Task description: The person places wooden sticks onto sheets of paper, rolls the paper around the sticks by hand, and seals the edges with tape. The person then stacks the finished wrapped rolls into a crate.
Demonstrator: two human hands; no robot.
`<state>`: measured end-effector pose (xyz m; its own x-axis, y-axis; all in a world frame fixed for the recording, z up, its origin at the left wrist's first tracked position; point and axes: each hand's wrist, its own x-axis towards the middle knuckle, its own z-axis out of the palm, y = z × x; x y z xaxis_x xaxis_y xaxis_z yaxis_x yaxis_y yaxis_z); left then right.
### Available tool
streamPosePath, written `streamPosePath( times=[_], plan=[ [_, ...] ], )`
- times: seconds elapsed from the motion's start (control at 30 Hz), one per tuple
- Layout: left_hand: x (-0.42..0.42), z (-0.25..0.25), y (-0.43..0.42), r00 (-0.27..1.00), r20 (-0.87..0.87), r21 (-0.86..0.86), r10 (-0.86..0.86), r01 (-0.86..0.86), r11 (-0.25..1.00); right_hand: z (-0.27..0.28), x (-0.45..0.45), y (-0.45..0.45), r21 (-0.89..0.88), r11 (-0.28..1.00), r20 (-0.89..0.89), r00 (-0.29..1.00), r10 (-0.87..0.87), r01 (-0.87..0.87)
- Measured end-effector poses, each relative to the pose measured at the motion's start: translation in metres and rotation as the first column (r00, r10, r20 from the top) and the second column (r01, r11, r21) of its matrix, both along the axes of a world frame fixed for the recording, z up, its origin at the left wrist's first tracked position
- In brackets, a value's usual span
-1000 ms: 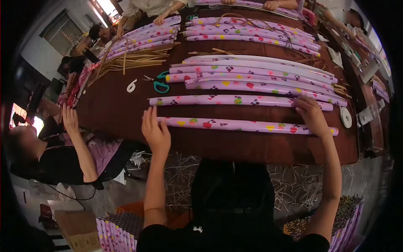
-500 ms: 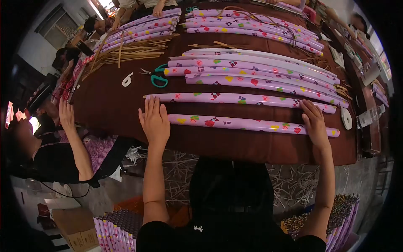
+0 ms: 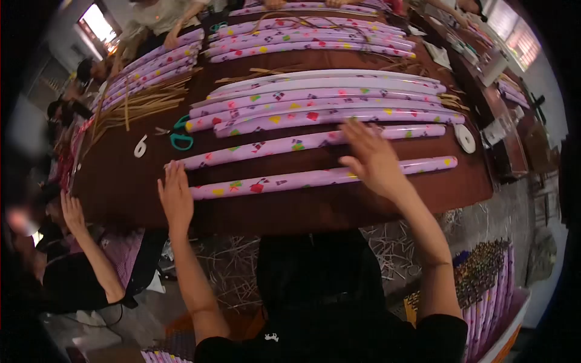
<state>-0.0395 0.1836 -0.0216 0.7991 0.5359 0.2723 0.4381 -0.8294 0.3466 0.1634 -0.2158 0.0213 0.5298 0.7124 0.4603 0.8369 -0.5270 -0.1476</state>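
Observation:
Two rolls of purple patterned wrapping paper lie crosswise before me, a farther roll (image 3: 290, 145) and a nearer roll (image 3: 272, 183). Flat at their left ends is my left hand (image 3: 176, 196), fingers stretched and its tips by the farther roll's end. My right hand (image 3: 376, 160), slightly blurred, is spread over the right half of both rolls; whether it presses on them I cannot tell. Beyond lies a group of similar rolls (image 3: 339, 115). Teal-handled scissors (image 3: 181, 141) and a white tape roll (image 3: 140, 147) rest to the left, another white tape roll (image 3: 465, 138) to the right.
More wrapped rolls (image 3: 315, 37) and brown strips (image 3: 145, 100) cover the far side of the brown table (image 3: 290, 218). A co-worker's hand (image 3: 72, 212) is at the left edge. Boxed upright rolls (image 3: 484, 320) stand low on the right. Paper scraps (image 3: 227, 272) litter the floor.
My right hand has moved left along the rolls, from near their right ends toward the middle. My left hand stays at the left ends. The whole view has shifted and tilted.

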Motion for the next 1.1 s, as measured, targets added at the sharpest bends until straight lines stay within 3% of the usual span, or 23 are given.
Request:
streamPosePath(
  times=[0.1, 0.17, 0.27, 0.43, 0.53, 0.6, 0.63, 0.67, 0.73, 0.8, 0.83, 0.87, 0.93, 1.1],
  plan=[
    [0.000, -0.010, 0.008, 1.000, -0.004, 0.021, 0.002, -0.002, 1.000, -0.014, -0.020, 0.064, -0.010, 0.980, -0.029, 0.979, 0.201, -0.201],
    [-0.001, -0.006, 0.008, 0.998, -0.056, 0.003, 0.013, -0.013, 1.000, -0.024, -0.027, 0.094, -0.025, 0.969, -0.062, 0.968, 0.243, -0.245],
    [-0.002, -0.006, 0.011, 0.996, -0.090, 0.012, 0.002, 0.000, 1.000, -0.027, -0.021, 0.098, -0.207, 0.965, -0.183, 0.976, 0.121, -0.158],
    [-0.001, -0.016, 0.015, 1.000, -0.021, 0.092, -0.001, 0.003, 0.996, -0.028, 0.006, 0.031, -0.223, 0.974, -0.071, 0.997, 0.017, -0.032],
    [0.003, -0.018, 0.013, 1.000, -0.020, 0.120, 0.018, -0.015, 0.993, -0.027, 0.044, -0.032, -0.127, 0.977, -0.039, 0.984, -0.175, 0.168],
    [0.001, -0.016, 0.010, 0.999, -0.013, 0.160, 0.038, -0.035, 0.987, -0.021, 0.065, -0.068, -0.056, 0.990, -0.062, 0.989, -0.135, 0.132],
    [0.002, -0.011, 0.004, 0.998, -0.007, 0.184, 0.058, -0.056, 0.981, -0.014, 0.068, -0.076, -0.071, 0.978, -0.096, 0.974, -0.203, 0.197],
    [0.002, -0.009, 0.001, 0.998, 0.006, 0.255, 0.057, -0.057, 0.965, -0.006, 0.066, -0.079, -0.065, 0.984, -0.033, 0.985, -0.171, 0.169],
    [0.001, -0.008, -0.008, 0.993, 0.104, 0.374, 0.050, -0.085, 0.923, 0.007, 0.069, -0.080, 0.037, 0.999, -0.224, 0.974, -0.022, 0.032],
    [0.002, 0.004, -0.026, 0.983, 0.184, 0.425, 0.002, -0.081, 0.901, 0.015, 0.063, -0.080, 0.012, 0.998, -0.322, 0.945, -0.049, 0.056],
    [0.001, 0.016, -0.035, 0.986, 0.168, 0.347, -0.003, -0.057, 0.936, 0.011, 0.063, -0.087, -0.001, 0.999, -0.255, 0.966, -0.049, 0.050],
    [0.000, 0.017, -0.040, 0.982, 0.188, 0.338, -0.024, -0.042, 0.940, 0.017, 0.057, -0.089, 0.046, 0.996, -0.459, 0.887, -0.045, 0.075],
    [0.000, 0.013, -0.045, 0.980, 0.190, 0.324, -0.054, -0.011, 0.946, 0.021, 0.051, -0.096, 0.008, 0.993, -0.562, 0.822, -0.091, 0.115],
    [0.003, 0.005, -0.043, 0.980, 0.185, 0.232, -0.072, 0.028, 0.972, 0.013, 0.045, -0.113, 0.073, 0.993, -0.602, 0.798, -0.030, 0.093]
  ],
)
